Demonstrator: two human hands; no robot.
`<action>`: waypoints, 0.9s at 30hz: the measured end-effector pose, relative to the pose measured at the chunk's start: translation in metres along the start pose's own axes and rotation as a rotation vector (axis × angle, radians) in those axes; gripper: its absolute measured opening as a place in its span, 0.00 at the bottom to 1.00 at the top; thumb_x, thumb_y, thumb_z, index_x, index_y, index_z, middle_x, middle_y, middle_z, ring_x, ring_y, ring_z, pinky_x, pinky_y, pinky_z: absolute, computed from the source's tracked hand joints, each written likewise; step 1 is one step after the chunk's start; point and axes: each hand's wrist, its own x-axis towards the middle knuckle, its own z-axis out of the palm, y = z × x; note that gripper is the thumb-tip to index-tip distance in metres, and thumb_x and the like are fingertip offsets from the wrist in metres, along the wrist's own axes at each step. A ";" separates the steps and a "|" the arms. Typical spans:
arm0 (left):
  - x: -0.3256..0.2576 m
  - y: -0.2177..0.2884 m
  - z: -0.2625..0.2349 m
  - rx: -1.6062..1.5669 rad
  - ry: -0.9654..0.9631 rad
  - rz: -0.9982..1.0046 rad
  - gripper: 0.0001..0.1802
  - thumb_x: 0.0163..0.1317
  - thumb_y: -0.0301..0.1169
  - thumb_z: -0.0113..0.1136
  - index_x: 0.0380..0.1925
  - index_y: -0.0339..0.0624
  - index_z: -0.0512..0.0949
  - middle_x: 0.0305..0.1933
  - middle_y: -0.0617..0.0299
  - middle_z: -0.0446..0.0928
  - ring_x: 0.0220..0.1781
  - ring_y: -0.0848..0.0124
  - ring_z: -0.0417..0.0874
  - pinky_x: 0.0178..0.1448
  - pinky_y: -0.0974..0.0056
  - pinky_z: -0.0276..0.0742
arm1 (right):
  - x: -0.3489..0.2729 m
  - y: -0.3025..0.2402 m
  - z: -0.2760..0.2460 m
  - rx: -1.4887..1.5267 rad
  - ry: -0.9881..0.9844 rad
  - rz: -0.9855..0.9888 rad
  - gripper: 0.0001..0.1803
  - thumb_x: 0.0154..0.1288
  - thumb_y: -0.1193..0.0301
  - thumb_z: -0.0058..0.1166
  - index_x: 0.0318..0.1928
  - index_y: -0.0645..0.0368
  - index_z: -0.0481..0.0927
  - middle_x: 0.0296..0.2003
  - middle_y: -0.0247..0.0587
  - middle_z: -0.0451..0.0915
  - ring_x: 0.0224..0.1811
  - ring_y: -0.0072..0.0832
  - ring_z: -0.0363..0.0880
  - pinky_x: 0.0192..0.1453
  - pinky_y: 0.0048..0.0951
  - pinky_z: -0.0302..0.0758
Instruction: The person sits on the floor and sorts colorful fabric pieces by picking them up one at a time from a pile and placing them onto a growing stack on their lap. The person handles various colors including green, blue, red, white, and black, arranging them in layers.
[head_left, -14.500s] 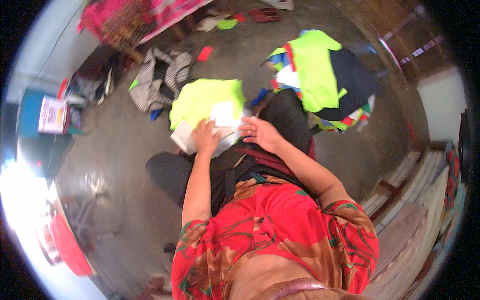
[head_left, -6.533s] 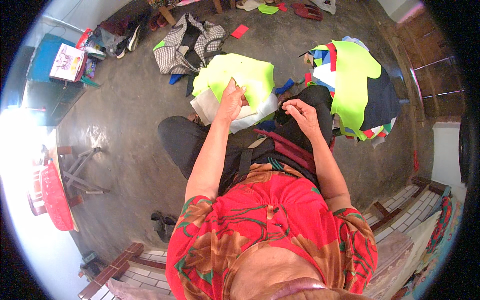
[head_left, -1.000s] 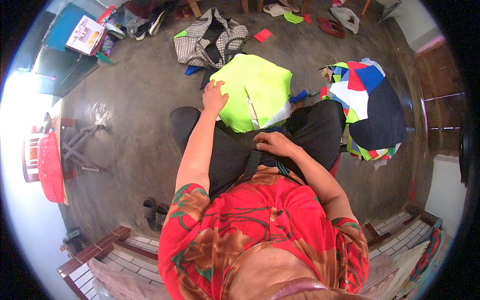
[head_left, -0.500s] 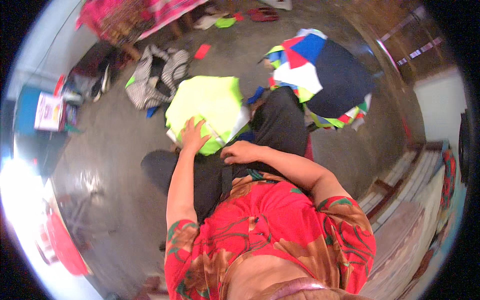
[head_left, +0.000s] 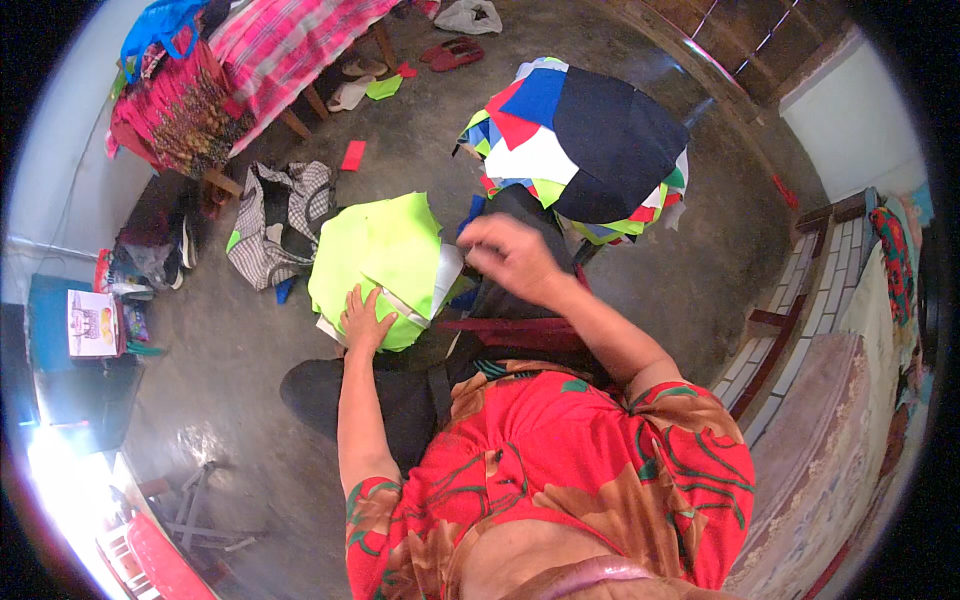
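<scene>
A stack of bright yellow-green sheets (head_left: 380, 240), with white edges showing at its right and lower sides, sits in front of my lap. My left hand (head_left: 366, 320) rests on its near side, fingers spread and gripping nothing. Just right of the stack, my right hand (head_left: 515, 258) is raised above my dark-trousered leg. Its fingers look bent but are smeared by motion, so whether they hold anything is unclear. Farther right lies a larger heap of multicoloured pieces (head_left: 540, 150), in red, blue, white and yellow-green, topped by a big dark navy panel (head_left: 620, 145).
A checked cloth bag (head_left: 265, 240) lies left of the yellow-green stack. A small red piece (head_left: 353, 155) and maroon shoes (head_left: 452, 54) are on the floor beyond. A table with a pink checked cloth (head_left: 290, 50) stands far left, a wooden-framed bench (head_left: 790, 320) at right.
My right hand has lifted from my lap and moved forward to beside the stack. My left hand stays on the yellow-green sheets. The whole view has shifted.
</scene>
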 end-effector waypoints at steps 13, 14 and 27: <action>0.002 0.000 0.001 0.012 0.002 0.001 0.39 0.51 0.49 0.63 0.63 0.62 0.61 0.72 0.55 0.45 0.74 0.56 0.44 0.69 0.42 0.47 | -0.020 0.075 -0.148 -0.856 0.576 0.288 0.32 0.48 0.62 0.66 0.54 0.57 0.70 0.56 0.47 0.69 0.58 0.43 0.66 0.62 0.43 0.61; 0.002 -0.002 0.002 0.016 0.004 0.002 0.39 0.51 0.50 0.63 0.63 0.62 0.61 0.72 0.55 0.45 0.74 0.56 0.44 0.69 0.42 0.47 | -0.018 0.075 -0.144 -0.851 0.538 0.272 0.34 0.47 0.61 0.66 0.55 0.56 0.69 0.56 0.47 0.68 0.59 0.43 0.65 0.62 0.44 0.60; -0.003 -0.001 0.003 -0.012 0.051 0.011 0.38 0.51 0.48 0.63 0.62 0.62 0.61 0.71 0.54 0.47 0.73 0.55 0.47 0.67 0.41 0.50 | 0.012 0.093 -0.115 -0.960 0.227 0.189 0.28 0.53 0.56 0.60 0.54 0.54 0.74 0.55 0.41 0.73 0.60 0.35 0.68 0.62 0.38 0.60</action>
